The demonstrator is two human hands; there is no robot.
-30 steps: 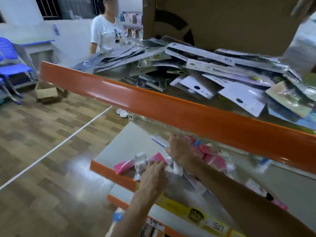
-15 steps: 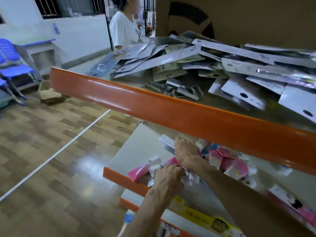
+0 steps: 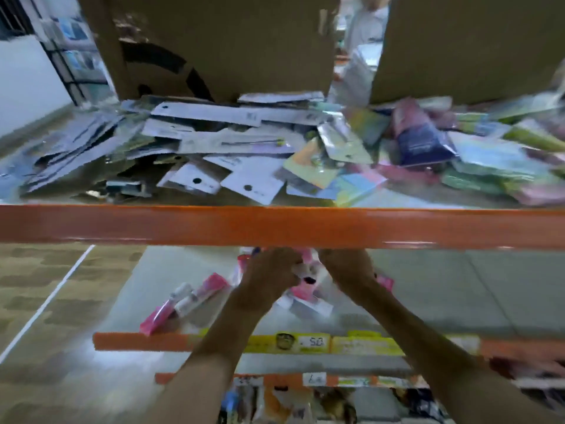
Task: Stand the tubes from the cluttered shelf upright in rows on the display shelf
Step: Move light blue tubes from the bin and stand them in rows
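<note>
The left hand (image 3: 269,275) curls round pink tubes (image 3: 302,289) on the grey shelf (image 3: 458,295). The right hand (image 3: 348,270) is just beside them; I cannot tell its grip. Two loose tubes (image 3: 186,301) lie flat nearby. I think the hands are gathering tubes. Next, stand them up in a neat row.
</note>
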